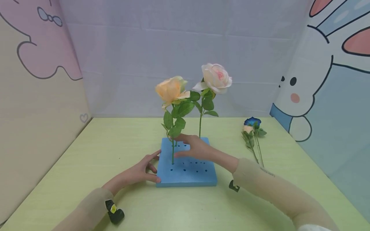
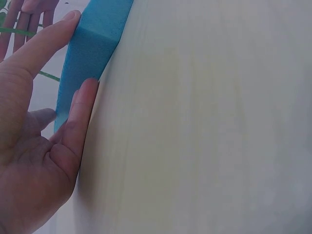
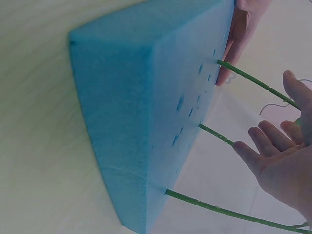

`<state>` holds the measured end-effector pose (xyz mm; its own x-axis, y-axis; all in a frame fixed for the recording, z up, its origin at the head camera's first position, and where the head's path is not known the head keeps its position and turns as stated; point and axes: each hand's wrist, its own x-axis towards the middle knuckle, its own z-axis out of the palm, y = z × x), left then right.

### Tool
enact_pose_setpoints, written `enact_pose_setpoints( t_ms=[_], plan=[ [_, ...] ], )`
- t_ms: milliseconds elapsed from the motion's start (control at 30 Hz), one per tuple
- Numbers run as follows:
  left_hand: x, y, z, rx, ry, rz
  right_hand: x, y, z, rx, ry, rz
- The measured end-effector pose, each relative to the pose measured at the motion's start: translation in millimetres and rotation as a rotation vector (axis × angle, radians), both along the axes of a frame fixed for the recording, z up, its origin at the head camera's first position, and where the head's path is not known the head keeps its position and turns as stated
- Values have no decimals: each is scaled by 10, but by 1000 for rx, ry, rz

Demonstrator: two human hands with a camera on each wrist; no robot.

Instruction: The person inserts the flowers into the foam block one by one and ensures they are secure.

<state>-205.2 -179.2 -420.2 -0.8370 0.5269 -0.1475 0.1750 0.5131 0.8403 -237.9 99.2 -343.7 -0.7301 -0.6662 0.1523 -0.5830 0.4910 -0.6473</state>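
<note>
Blue, foam-like material makes up the perforated block [image 1: 189, 178], which lies flat on the pale surface [image 1: 78, 166] between the hands. The left hand [image 1: 140, 170] is spread against its left side, thumb at the near corner; the right hand [image 1: 199, 148] is spread above the holes, fingers near the stems with no pinch visible. The peach rose [image 1: 171, 91] and pale pink rose [image 1: 216, 78] rise above the block.

The block looks light and firm, likely to slide under a sideways pull, so its edges seem the place to steady it. Both roses look light but top-heavy on thin, bendable stems; a hold low down, below the leaves, should spare the petals.

Three stems enter the block in the right wrist view, yet the third's bloom is hard to make out. The right hand hides the pink rose's base in the head view; whether its fingertips touch a stem cannot be told.
</note>
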Motion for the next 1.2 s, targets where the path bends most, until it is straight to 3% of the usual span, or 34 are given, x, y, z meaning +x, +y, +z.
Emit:
enact_pose_setpoints(
  t_ms=[300, 600, 1200],
  plan=[
    [13, -11, -6, 5, 1, -8, 34, 84, -48, -109, 82, -35],
    [28, 7, 26, 5, 7, -5, 129, 187, -2, -211, 183, -96],
    [45, 2, 27, 4, 0, -3, 226, 454, 26, -279, 260, -175]
  ],
)
